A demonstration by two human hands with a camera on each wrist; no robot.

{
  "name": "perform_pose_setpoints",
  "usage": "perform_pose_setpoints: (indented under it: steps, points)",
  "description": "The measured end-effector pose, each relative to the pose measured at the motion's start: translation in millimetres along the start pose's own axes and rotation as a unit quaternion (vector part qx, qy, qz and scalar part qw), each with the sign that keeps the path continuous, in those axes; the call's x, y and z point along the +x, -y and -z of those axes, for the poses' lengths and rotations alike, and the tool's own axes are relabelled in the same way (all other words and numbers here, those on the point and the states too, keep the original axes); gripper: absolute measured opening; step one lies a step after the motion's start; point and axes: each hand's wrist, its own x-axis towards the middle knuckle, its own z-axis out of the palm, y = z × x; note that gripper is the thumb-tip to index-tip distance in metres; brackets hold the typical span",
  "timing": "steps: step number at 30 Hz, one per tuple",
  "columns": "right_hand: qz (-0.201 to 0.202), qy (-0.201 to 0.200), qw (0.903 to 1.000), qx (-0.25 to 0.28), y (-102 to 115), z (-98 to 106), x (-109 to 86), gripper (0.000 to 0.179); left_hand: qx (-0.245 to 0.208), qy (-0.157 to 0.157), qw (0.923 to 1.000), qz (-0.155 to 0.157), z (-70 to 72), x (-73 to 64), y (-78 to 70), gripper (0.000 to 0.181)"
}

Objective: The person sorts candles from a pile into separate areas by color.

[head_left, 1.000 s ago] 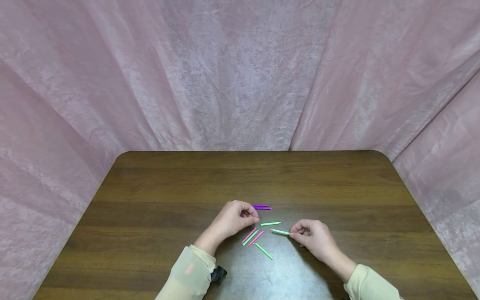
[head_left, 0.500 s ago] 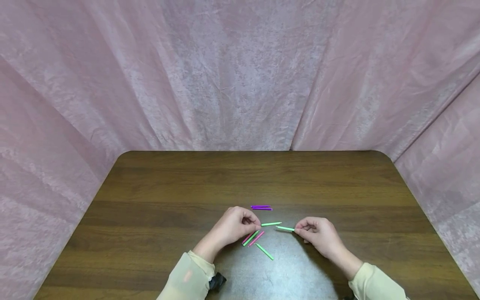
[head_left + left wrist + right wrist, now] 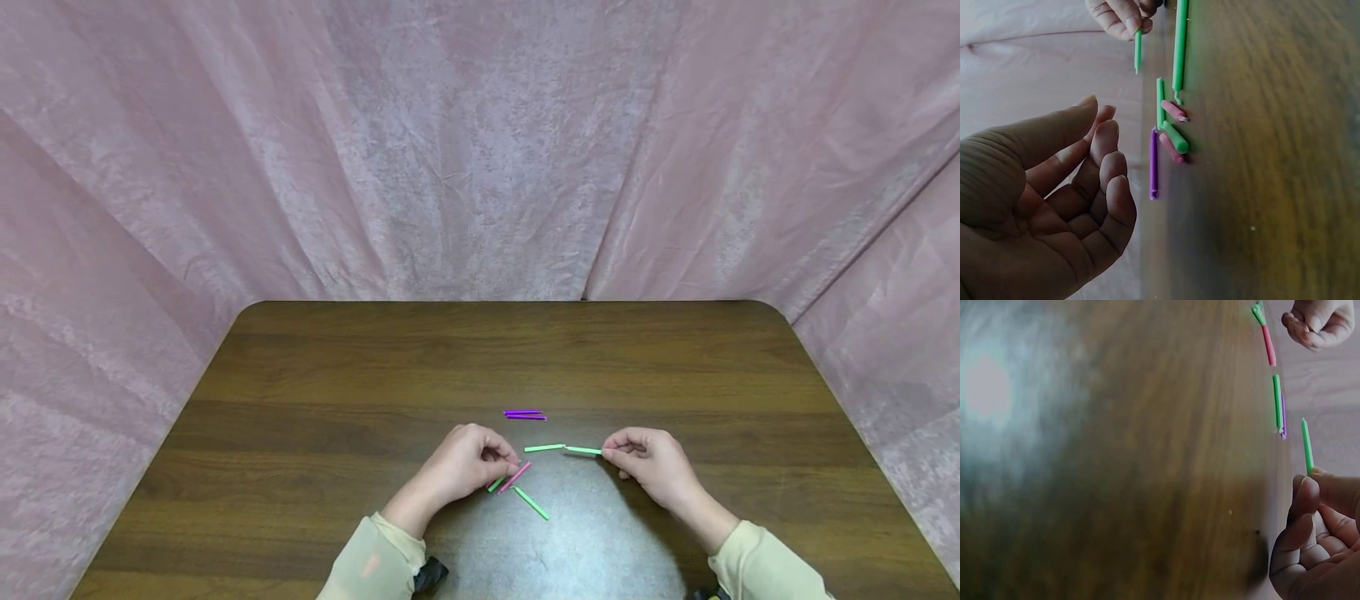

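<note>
My right hand [image 3: 652, 469] pinches a thin green birthday candle [image 3: 583, 451] by its end between thumb and fingertips, wick pointing left; the right wrist view shows this candle [image 3: 1307, 447] raised off the table. Loosely curled and holding nothing, my left hand [image 3: 467, 467] hovers over a small row of pink and green candles, partly hiding them in the head view. In that row lie a pink candle [image 3: 516, 477] and a green candle [image 3: 1175, 137]. Another green candle [image 3: 543, 448] lies between the hands, and one more [image 3: 532, 504] lies nearer the body.
Two purple candles [image 3: 525, 415] lie side by side beyond the hands on the brown wooden table [image 3: 337, 367]. A pink curtain [image 3: 480, 150] hangs along the table's far edge and sides.
The right hand has carried its green candle to the right and slightly away from the body. The left hand has drawn back toward the body, uncovering the purple candles and covering more of the row.
</note>
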Motion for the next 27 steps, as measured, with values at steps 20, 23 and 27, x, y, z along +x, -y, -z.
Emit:
perform_pose_setpoints:
  steps: [20,23,27]
  points:
    - [-0.011,-0.025,0.9992,-0.03,-5,8,9.9,0.006,0.037,-0.007,0.9987,-0.035,-12.0,-2.4,1.6,0.005]
    - [-0.01,-0.026,0.9989,-0.038,-5,10,10.8,0.007,0.046,-0.007,0.998,-0.042,-12.8,-2.8,1.7,0.007]
    - [-0.012,-0.026,0.9985,-0.048,-5,11,11.8,0.007,0.061,-0.004,0.9967,-0.053,-13.8,-3.0,1.6,0.009]
